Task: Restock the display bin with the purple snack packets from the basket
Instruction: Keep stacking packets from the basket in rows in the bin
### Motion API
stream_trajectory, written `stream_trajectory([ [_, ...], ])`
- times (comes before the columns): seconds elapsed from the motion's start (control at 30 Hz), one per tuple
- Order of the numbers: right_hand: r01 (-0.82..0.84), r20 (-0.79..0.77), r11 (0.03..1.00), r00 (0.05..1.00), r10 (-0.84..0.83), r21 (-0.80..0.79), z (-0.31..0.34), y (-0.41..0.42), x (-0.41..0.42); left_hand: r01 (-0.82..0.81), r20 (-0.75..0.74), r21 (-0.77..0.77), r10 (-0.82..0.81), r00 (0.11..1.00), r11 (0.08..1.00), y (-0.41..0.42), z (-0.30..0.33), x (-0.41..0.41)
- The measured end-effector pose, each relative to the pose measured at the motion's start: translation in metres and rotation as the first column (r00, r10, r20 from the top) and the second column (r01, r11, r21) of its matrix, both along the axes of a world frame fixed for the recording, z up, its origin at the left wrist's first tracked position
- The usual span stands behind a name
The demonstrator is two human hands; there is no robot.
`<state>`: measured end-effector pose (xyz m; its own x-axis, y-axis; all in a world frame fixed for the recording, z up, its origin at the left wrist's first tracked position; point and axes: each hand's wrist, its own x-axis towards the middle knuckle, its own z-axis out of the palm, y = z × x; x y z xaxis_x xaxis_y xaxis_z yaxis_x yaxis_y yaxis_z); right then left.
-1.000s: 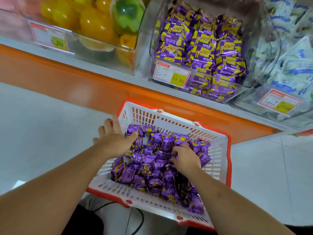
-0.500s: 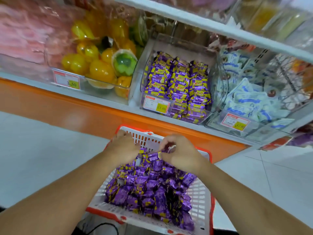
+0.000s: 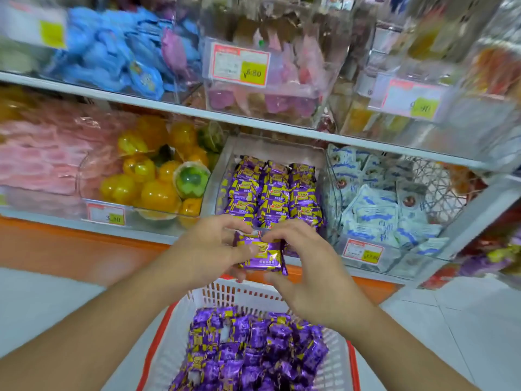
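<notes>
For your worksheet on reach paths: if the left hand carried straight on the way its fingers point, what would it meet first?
Probably the right hand, opposite it across the held purple packets the left hand grips; depth is unclear.

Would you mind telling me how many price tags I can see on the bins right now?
5, possibly more hidden: blurred upper-left tag, upper-middle tag, upper-right tag, lower tag on the yellow-jelly bin, and lower tag on the white-packet bin. The hands hide the purple bin's front.
</notes>
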<state>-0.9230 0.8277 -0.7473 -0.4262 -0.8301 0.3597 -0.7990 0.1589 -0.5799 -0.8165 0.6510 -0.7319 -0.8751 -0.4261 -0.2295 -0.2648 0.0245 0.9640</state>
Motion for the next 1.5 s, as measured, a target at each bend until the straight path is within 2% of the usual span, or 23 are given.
stream_trajectory([
  [0.13, 0.07, -0.063, 0.998, 0.996, -0.07, -0.004, 0.0, -0.015, -0.019, -0.029, -0.025, -0.058, 0.028, 0.999, 0.998, -0.014, -0.001, -0.015],
  [0.2, 0.144, -0.025, 0.99, 0.989, -0.144, -0.016, 0.002, -0.027, -0.033, -0.115, -0.09, -0.234, 0.096, 0.991, 0.965, -0.03, -0.004, -0.025],
  [0.23, 0.183, -0.007, 0.983, 0.983, -0.183, -0.02, 0.002, -0.035, -0.042, -0.193, -0.146, -0.387, 0.146, 0.978, 0.902, -0.04, -0.006, -0.029],
  [0.3, 0.24, -0.007, 0.971, 0.971, -0.24, -0.004, 0.002, -0.054, -0.06, -0.321, -0.255, -0.659, 0.199, 0.946, 0.68, -0.058, -0.008, -0.034],
  [0.33, 0.252, -0.022, 0.968, 0.967, -0.252, 0.016, 0.001, -0.064, -0.068, -0.328, -0.261, -0.727, 0.2, 0.945, 0.603, -0.064, -0.01, -0.036],
  [0.37, 0.254, -0.038, 0.966, 0.967, -0.252, 0.043, -0.002, -0.074, -0.075, -0.292, -0.219, -0.761, 0.195, 0.956, 0.579, -0.069, -0.013, -0.038],
  [0.47, 0.222, -0.069, 0.964, 0.974, -0.214, 0.146, -0.017, -0.104, -0.089, -0.108, -0.023, -0.753, 0.137, 0.99, 0.649, -0.073, -0.026, -0.041],
  [0.53, 0.195, -0.088, 0.961, 0.98, -0.181, 0.196, -0.03, -0.119, -0.092, -0.028, 0.044, -0.747, 0.091, 0.995, 0.665, -0.073, -0.036, -0.04],
  [0.7, 0.212, -0.093, 0.956, 0.976, -0.197, 0.202, -0.044, -0.134, -0.099, -0.027, 0.037, -0.748, 0.083, 0.996, 0.663, -0.074, -0.039, -0.039],
  [0.9, 0.18, -0.179, 0.961, 0.973, -0.143, 0.21, -0.039, -0.121, -0.092, -0.04, 0.027, -0.739, 0.089, 0.996, 0.672, -0.07, -0.036, -0.039],
  [1.0, 0.117, -0.206, 0.928, 0.977, -0.045, 0.352, -0.034, -0.108, -0.078, -0.038, 0.025, -0.73, 0.082, 0.996, 0.683, -0.069, -0.035, -0.039],
  [1.1, 0.06, -0.15, 0.831, 0.988, 0.029, 0.554, -0.031, -0.099, -0.074, -0.017, 0.033, -0.728, 0.06, 0.998, 0.685, -0.068, -0.036, -0.037],
  [1.17, 0.051, -0.154, 0.797, 0.987, 0.054, 0.602, -0.029, -0.098, -0.074, -0.002, 0.039, -0.731, 0.045, 0.998, 0.683, -0.069, -0.037, -0.037],
  [1.33, 0.043, -0.146, 0.793, 0.987, 0.059, 0.608, -0.027, -0.099, -0.074, 0.013, 0.047, -0.736, 0.031, 0.998, 0.676, -0.07, -0.036, -0.033],
  [1.5, 0.057, -0.121, 0.888, 0.993, -0.001, 0.456, -0.023, -0.076, -0.062, -0.084, -0.039, -0.737, 0.082, 0.996, 0.67, -0.06, -0.033, -0.021],
])
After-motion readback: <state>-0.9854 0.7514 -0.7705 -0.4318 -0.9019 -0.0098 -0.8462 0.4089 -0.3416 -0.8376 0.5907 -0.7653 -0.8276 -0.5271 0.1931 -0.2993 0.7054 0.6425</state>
